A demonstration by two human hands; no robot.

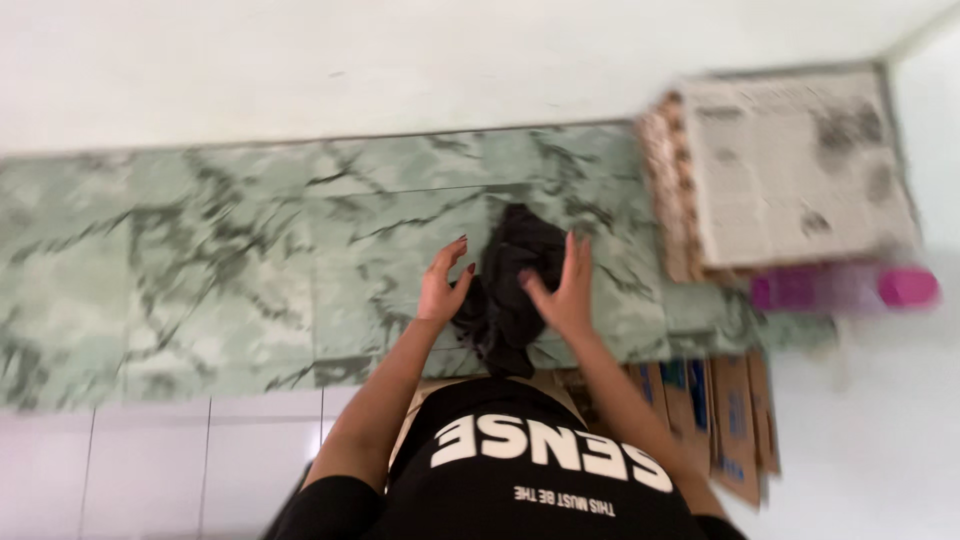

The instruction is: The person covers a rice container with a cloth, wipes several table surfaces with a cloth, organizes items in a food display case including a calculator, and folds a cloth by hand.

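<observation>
A crumpled black cloth (512, 285) lies on a green marble-patterned counter (220, 260), straight in front of me. My left hand (443, 282) is raised at the cloth's left side, fingers spread, palm toward it. At the cloth's right side my right hand (562, 287) is raised too, fingers apart, with its thumb close to or touching the fabric. Neither hand grips the cloth. The frame is blurred by motion.
A stack of egg trays topped with a sheet of newspaper (790, 170) stands at the right of the counter. A pink bottle (850, 288) lies in front of it. Flattened cardboard (725, 415) leans below the counter edge. White tiles (150, 470) face the counter front.
</observation>
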